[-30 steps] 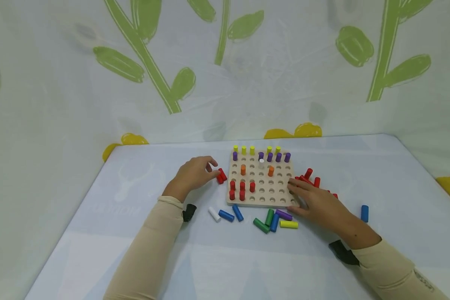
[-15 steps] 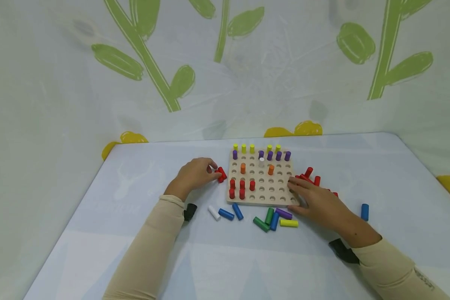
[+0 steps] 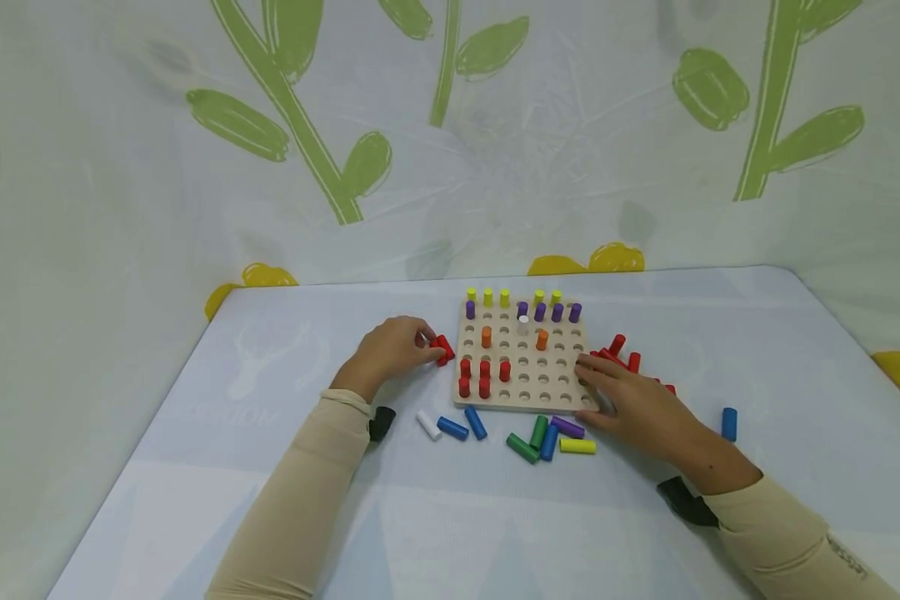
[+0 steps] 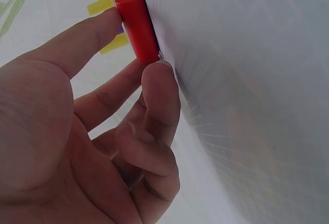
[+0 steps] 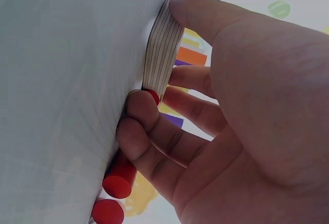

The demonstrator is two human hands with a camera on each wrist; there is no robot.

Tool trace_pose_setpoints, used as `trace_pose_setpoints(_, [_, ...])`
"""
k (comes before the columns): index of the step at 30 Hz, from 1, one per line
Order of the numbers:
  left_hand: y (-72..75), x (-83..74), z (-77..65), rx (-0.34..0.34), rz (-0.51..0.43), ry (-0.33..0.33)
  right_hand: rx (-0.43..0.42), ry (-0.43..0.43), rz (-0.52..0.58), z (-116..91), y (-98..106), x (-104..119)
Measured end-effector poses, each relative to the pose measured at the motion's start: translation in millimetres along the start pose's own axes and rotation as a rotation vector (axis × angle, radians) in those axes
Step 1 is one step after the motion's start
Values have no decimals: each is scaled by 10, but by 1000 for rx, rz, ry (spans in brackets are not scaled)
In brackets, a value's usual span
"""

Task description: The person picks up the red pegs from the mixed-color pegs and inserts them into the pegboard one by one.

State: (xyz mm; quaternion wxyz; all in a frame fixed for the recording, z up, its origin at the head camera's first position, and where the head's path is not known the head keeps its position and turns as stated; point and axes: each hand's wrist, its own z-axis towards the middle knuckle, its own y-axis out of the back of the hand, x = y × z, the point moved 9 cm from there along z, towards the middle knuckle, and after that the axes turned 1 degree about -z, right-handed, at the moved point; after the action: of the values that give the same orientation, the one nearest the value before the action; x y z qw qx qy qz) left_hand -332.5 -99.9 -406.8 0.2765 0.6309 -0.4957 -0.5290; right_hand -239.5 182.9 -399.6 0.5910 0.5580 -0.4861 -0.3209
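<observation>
My left hand is left of the wooden pegboard. In the left wrist view, its thumb and a fingertip pinch a red peg end to end; the other fingers curl below. Another red peg lies beside it. At the board's right side, my right hand rests with relaxed fingers on the edge and its thumb at the near corner. Its lower fingertips touch down beside loose red pegs. Red pegs stand at the board's near left, purple pegs and yellow pegs along the far rows.
Loose green, blue, purple and yellow pegs lie before the board. A white peg and two blue pegs lie at the near left. More red pegs are heaped right of the board; a lone blue peg lies farther right.
My left hand has moved slightly toward the two red pegs, and its thumb and fingertip have closed on one. My right hand stays at the board's edge.
</observation>
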Motion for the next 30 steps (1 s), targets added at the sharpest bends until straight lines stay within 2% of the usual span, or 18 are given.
trace_pose_setpoints(30, [-38, -9, 1, 42, -58, -4, 8, -5, 9, -2, 1, 5])
